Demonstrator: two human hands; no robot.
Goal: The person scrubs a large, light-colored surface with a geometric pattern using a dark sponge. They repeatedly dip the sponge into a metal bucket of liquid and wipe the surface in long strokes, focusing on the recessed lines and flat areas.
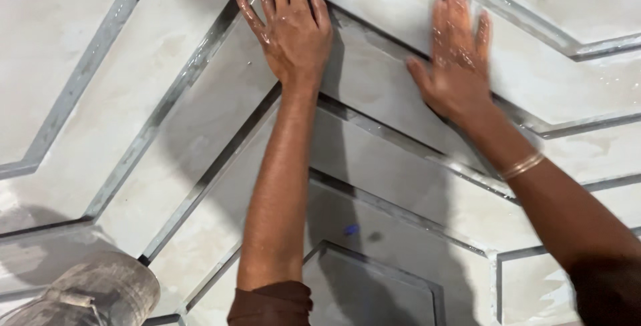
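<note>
Left hand (294, 29) and right hand (457, 59), fingers spread flat and grasping nothing, press the wet plaster panel (374, 79): rigid, slick, mar-prone, no handhold.

Pale grey plaster wall (167, 52) fills frame, patchy, wet sheen at upper right. Dark recessed grooves (170, 99) run in angular chevron bands across it. Small blue mark (351, 230) lower centre. Dusty grey rounded object (100, 292) at lower left corner.
</note>
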